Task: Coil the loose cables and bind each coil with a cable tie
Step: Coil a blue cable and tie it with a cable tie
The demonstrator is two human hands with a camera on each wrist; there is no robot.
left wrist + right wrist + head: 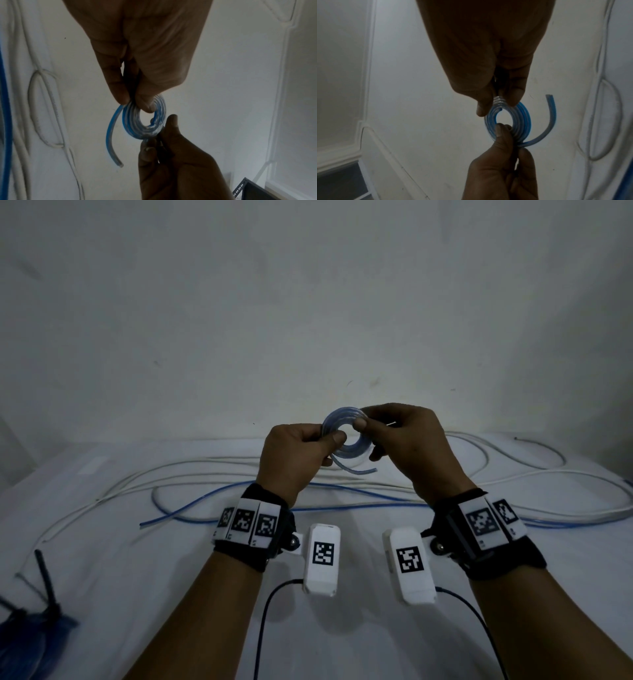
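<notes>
Head view: two hands held up over a white tabletop [102, 559], pinching a small coil [346, 436] of clear tubing with a blue stripe between them. The left hand [294, 457] pinches the coil's left side with thumb and fingers; the right hand [411, 446] pinches its right side. A short loose tail [356, 470] curls out below the coil. Behind the hands, a long blue cable [359, 501] and white cables [205, 474] lie loose on the tabletop.

Left wrist view: the left hand [145, 54] grips the coil [145, 121] from above, the right hand [175, 162] from below (the tail [111, 135] hangs free to the left).

Right wrist view: the right hand [488, 54] pinches the coil's [513, 121] top edge; the left hand [501, 169] pinches its lower edge.
</notes>
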